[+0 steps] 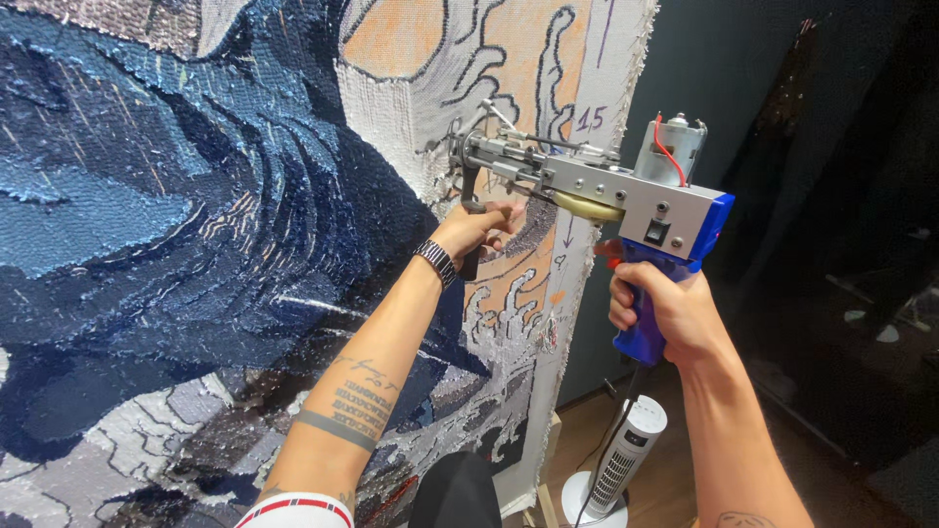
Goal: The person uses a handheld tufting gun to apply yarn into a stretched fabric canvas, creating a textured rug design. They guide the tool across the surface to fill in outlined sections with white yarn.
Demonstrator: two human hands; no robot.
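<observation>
Gripping the blue tufting gun [626, 196], the right hand [665, 308] wraps its grip. The left hand [479, 227] clasps the front handle against the tufted cloth [196, 215].

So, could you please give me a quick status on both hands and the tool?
Right hand gripping blue-handled grey metal tufting gun. Left hand on its black front handle. Needle end against the stretched cloth. Nothing in the way.

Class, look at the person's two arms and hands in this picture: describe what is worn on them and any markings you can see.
The left hand has a dark banded bracelet at the wrist. The left forearm carries tattoos: a solid band with lines of script above it. A white sleeve edge with red stripes shows near the elbow. The right hand is bare, with a small tattoo low on the forearm.
</observation>
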